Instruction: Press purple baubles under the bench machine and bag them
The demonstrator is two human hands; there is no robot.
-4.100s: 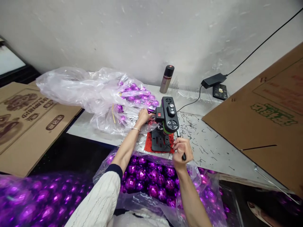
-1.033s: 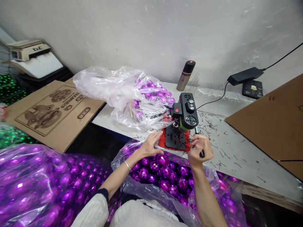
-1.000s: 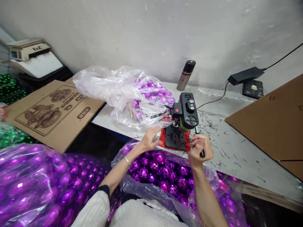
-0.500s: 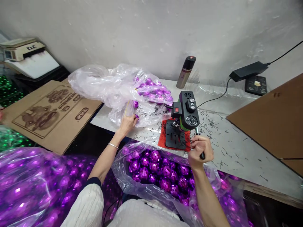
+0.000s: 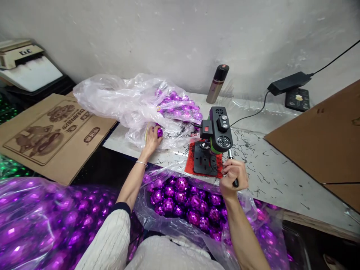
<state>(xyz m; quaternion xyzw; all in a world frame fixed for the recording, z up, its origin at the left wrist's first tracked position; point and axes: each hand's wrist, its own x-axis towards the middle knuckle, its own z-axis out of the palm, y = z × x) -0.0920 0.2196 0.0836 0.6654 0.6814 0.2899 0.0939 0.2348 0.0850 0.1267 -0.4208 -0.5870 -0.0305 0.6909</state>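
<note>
My left hand (image 5: 152, 139) has its fingers curled against a shiny purple faceted ball (image 5: 160, 132) at the opening of a clear plastic bag (image 5: 118, 101). More purple balls (image 5: 180, 107) lie inside that bag. On the right, my right hand (image 5: 234, 175) is closed round the black-ended lever (image 5: 235, 183) of a small black bench press (image 5: 222, 129). The press has a flat slotted base plate (image 5: 204, 161) on a red cloth (image 5: 191, 165). In front of it, a plastic-lined container holds many loose purple faceted balls (image 5: 181, 197).
Small dark wire-like bits (image 5: 261, 176) litter the white table. A spray can (image 5: 217, 84) stands by the wall, with a power adapter (image 5: 289, 83) to its right. Cardboard lies at left (image 5: 56, 131) and stands at right (image 5: 315, 142). A big bag of purple balls (image 5: 33, 221) fills the lower left.
My left hand has moved slightly forward, up to the purple ball near the bag opening. My right hand stays on the lever. The whole view has shifted a little.
</note>
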